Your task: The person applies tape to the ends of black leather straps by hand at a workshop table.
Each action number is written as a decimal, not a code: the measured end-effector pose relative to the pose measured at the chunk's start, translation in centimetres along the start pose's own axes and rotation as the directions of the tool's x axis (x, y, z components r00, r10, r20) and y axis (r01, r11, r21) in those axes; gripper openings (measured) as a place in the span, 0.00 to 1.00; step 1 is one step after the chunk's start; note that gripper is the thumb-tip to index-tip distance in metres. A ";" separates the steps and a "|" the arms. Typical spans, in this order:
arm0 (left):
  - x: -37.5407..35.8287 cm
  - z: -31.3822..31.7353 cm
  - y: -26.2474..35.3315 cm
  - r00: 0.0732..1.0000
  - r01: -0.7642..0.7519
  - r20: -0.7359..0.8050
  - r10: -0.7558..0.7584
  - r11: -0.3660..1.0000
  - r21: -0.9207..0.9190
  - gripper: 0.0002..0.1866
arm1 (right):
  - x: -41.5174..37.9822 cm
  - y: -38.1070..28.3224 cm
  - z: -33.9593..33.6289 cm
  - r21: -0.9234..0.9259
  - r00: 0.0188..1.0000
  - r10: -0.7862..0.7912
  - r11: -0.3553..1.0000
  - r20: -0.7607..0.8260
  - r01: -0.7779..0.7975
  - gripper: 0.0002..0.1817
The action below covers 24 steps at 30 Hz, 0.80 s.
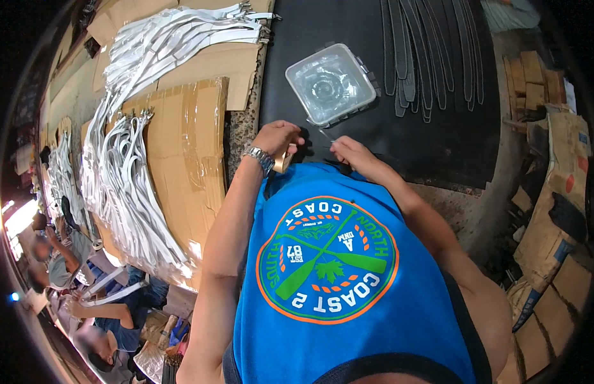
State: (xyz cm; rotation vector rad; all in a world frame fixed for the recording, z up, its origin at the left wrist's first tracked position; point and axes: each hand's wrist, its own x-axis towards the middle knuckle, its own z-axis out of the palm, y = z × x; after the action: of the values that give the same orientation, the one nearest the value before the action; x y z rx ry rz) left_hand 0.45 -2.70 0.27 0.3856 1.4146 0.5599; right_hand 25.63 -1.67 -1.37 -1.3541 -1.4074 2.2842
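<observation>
My left hand [279,138], with a metal watch [260,159] on its wrist, is curled close to my body at the table's front edge. Under its fingers shows a small tan piece [284,159], mostly hidden. My right hand [353,152] is closed in a pinch, and a thin shiny strip [327,134] sticks out from its fingertips toward the box. Just beyond both hands sits a clear plastic box [331,83] with clips at its sides; clear material shows inside. Several dark stitched straps [415,57] lie side by side at the far right of the black table surface [450,144].
Bundles of white straps [134,173] lie on cardboard [191,141] to the left. Two people [108,320] sit at the lower left, one near white straps. Stacked cardboard [553,185] stands along the right side.
</observation>
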 end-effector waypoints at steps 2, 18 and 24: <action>0.7 -0.5 -0.2 0.995 -0.091 -0.042 0.085 0.981 -0.171 0.09 | -1.7 -0.1 -0.8 -0.090 0.988 -0.058 0.995 -0.142 0.046 0.19; -1.2 2.2 0.8 0.959 -0.284 0.008 0.284 0.959 -0.020 0.10 | -1.9 -1.0 -7.6 -0.172 0.666 -0.419 0.898 -0.617 0.405 0.15; -4.1 4.7 1.1 0.976 -0.188 0.137 0.172 0.975 0.116 0.10 | -3.1 -6.1 -1.2 -0.424 0.880 -0.398 0.866 -0.260 0.266 0.21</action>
State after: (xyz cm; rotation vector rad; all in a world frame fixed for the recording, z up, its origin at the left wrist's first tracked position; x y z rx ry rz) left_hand 4.73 -3.77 4.82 0.6472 1.3049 0.5823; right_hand 26.41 0.84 5.01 -1.3734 -1.8429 1.5222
